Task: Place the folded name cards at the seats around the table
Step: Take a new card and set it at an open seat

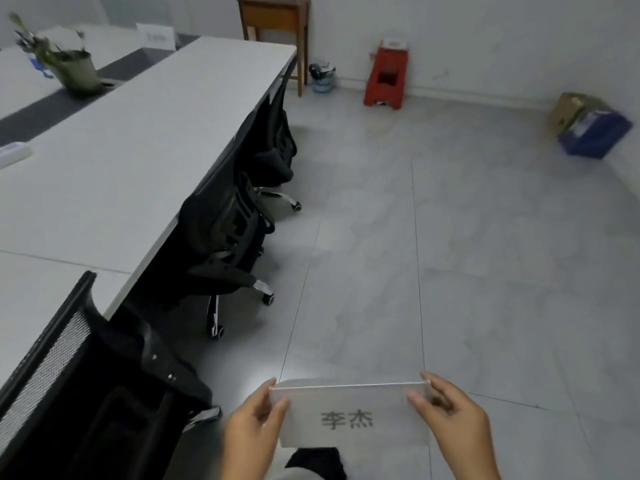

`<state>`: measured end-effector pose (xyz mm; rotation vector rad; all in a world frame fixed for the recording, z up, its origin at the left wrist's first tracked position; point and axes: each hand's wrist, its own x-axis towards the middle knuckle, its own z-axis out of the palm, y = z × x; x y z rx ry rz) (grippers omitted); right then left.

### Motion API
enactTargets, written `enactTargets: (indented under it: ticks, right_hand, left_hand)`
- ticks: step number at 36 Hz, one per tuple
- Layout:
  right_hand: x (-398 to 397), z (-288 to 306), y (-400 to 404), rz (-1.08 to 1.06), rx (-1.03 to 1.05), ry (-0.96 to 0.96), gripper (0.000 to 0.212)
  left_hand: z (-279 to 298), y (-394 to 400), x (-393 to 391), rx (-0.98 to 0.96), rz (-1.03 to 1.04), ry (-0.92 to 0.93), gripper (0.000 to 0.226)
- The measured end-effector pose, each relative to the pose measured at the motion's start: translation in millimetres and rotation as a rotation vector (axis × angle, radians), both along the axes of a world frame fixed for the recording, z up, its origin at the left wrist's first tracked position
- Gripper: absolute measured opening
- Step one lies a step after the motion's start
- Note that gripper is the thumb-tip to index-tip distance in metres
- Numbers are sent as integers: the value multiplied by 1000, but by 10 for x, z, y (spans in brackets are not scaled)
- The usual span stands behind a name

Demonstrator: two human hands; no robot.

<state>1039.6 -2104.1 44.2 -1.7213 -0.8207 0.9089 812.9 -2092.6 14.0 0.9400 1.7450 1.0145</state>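
Two hands hold one folded name card [349, 415] low and in front of the person, above the floor [450, 254] and well clear of the surface [114, 161]. Left hand [252, 431] pinches the card's left end, thumb on the printed face, other fingers [272, 384] behind. Right hand [453, 414] does the same at the right end. Both sets of fingers narrow, closed on the card. Fold runs along the top edge; dark characters face the camera.

Card looks like thin white stock: light, fairly stiff across the fold, easy to crease or bend if squeezed mid-panel. Judgement: best held as now, by the short ends near the fold, with light pressure. It would likely stand as a tent only if its two lower edges are spread a little before it is let go. A smooth top may let it slide.

Three black chairs are tucked in along the near edge; nearest chair [69, 393] at lower left, middle chair [228, 237] beyond it. One placed card [155, 36] stands at the far end, beside a potted plant [69, 67]. Seats on this side show no card yet.
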Motion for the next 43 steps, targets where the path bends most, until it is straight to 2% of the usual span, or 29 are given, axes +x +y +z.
enactTargets:
  ticks: [7,16,21,28,34,43]
  right_hand:
    - [4,422,1633,106,58,18,30]
    - [57,310,3407,216,39,-19,32]
    - [85,359,4718,332,89,1,31]
    - [17,675,6369,511,182,12,32]
    - [-353,899,7400,711,213,20,33]
    - [-1223,970,8643,810,254,42,34]
  left_hand:
    - [263,1553,-46,90,26,11,33]
    - [309,3036,64,66,131,43,32]
    - [361,4037,169,123,302,-9,32]
    - [720,5291,203,196,473,8,28]
    - [987,6019,-28,223,626,-9,25]
    - [1233,7017,-811,349,669,39,28]
